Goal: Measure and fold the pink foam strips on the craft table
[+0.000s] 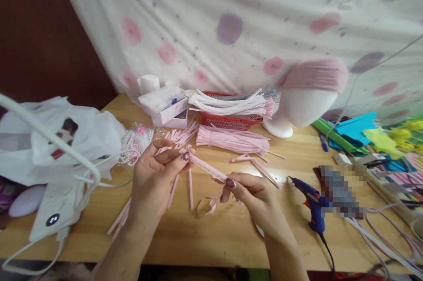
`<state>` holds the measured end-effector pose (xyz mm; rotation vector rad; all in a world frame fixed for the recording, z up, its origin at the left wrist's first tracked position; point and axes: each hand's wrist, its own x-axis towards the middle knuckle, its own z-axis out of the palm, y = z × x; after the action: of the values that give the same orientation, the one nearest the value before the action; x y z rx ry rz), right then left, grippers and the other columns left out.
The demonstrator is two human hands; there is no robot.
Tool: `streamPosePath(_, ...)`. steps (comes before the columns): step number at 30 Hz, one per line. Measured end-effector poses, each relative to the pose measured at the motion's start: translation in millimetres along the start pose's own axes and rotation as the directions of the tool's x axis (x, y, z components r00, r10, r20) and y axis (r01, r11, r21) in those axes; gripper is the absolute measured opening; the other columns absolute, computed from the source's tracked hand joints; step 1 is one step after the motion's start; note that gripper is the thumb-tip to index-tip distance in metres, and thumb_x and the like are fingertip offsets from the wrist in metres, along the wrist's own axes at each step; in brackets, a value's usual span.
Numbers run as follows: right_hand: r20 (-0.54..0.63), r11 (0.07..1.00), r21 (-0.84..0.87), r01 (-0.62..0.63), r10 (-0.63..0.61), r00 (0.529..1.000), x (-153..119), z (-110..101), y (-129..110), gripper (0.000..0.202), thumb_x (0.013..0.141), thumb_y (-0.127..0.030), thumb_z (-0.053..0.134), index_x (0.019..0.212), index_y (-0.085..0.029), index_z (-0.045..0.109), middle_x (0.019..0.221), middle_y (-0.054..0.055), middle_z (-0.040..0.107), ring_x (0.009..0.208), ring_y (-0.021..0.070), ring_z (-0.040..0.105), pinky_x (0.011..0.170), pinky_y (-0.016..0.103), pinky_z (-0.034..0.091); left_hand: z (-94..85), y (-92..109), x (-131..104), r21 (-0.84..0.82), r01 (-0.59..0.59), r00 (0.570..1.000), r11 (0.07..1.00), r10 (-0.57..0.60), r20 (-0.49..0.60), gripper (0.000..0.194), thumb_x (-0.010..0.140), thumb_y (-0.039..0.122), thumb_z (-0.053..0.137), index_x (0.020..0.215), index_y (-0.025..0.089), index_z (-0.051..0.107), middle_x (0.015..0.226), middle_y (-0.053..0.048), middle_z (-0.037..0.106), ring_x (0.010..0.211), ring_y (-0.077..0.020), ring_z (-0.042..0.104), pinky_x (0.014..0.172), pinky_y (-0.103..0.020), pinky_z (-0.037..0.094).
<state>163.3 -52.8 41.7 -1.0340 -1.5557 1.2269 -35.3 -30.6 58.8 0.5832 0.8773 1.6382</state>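
Between my two hands a narrow pink ribbon (209,169), with a patterned edge, is stretched above the table. My left hand (161,166) pinches its left end between thumb and fingertips. The thumb and fingers of my right hand (251,192) are closed on its lower right end. A thin loop of pink ribbon (206,208) hangs or lies just below; I cannot tell whether it joins the held piece. Behind my hands is a bundle of pink pipe cleaners (231,140), with cut pink pieces (180,135) beside it.
A red basket (228,121) holds white and grey pipe cleaners. To its right stands a white foam head (307,104) with a pink cover. A blue glue gun (312,201) lies at right. White boxes (168,106), pearl beads (137,142) and a plastic bag (89,135) are at left.
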Motion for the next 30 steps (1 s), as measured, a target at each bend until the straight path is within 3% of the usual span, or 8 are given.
streamPosePath(9, -0.013, 0.990, -0.135, 0.030, -0.032, 0.999, 0.7, -0.7, -0.9, 0.030, 0.098, -0.032, 0.059, 0.078, -0.022, 0.078, 0.070, 0.001, 0.071, 0.065, 0.0129, 0.059, 0.062, 0.023, 0.043, -5.9, 3.6, 2.4, -0.033, 0.246, 0.965, 0.969, -0.242, 0.098, 0.045, 0.059, 0.014, 0.090, 0.085, 0.020, 0.053, 0.076, 0.001, 0.078, 0.066, -0.0163, 0.076, 0.065, -0.028, 0.065)
streamPosePath(12, -0.013, 0.992, -0.123, 0.032, -0.034, 0.999, 0.7, -2.6, -0.3, 0.030, 0.098, -0.031, 0.059, 0.076, -0.021, 0.077, 0.070, 0.001, 0.072, 0.065, 0.0130, 0.060, 0.063, 0.023, 0.044, -3.9, 4.0, 1.5, -0.023, 0.217, 0.973, 0.976, -0.214, 0.085, 0.045, 0.061, 0.010, 0.087, 0.087, 0.020, 0.053, 0.076, 0.003, 0.077, 0.068, -0.0153, 0.076, 0.060, -0.023, 0.064)
streamPosePath(18, -0.034, 0.996, -0.087, 0.013, -0.016, 0.999, 0.9, -2.0, -2.8, 0.030, 0.097, -0.030, 0.060, 0.073, -0.019, 0.075, 0.069, 0.001, 0.072, 0.064, 0.0132, 0.060, 0.063, 0.023, 0.046, -1.2, -0.2, 3.0, -0.029, 0.170, 0.985, 0.985, -0.169, 0.043, 0.040, 0.062, 0.005, 0.083, 0.084, 0.019, 0.052, 0.072, 0.004, 0.076, 0.074, -0.0142, 0.076, 0.065, -0.019, 0.063)
streamPosePath(26, -0.044, 0.999, -0.021, -0.032, 0.031, 0.999, 0.2, -0.2, -0.5, 0.028, 0.095, -0.032, 0.063, 0.073, -0.021, 0.076, 0.069, 0.002, 0.073, 0.066, 0.0147, 0.062, 0.066, 0.024, 0.049, -1.7, -1.0, 2.1, 0.006, 0.138, 0.990, 0.990, -0.139, 0.035, 0.045, 0.058, 0.010, 0.087, 0.083, 0.020, 0.051, 0.070, 0.004, 0.075, 0.077, -0.0184, 0.077, 0.065, -0.022, 0.063)
streamPosePath(30, -0.012, 1.000, -0.022, -0.019, 0.018, 1.000, 1.9, -2.1, -0.6, 0.030, 0.096, -0.032, 0.062, 0.072, -0.021, 0.076, 0.068, 0.002, 0.070, 0.067, 0.0145, 0.063, 0.067, 0.022, 0.049, -1.8, -1.5, 1.1, 0.067, 0.061, 0.997, 0.996, -0.064, 0.051, 0.045, 0.061, 0.015, 0.088, 0.085, 0.020, 0.051, 0.071, 0.004, 0.075, 0.076, -0.0191, 0.078, 0.067, -0.026, 0.064)
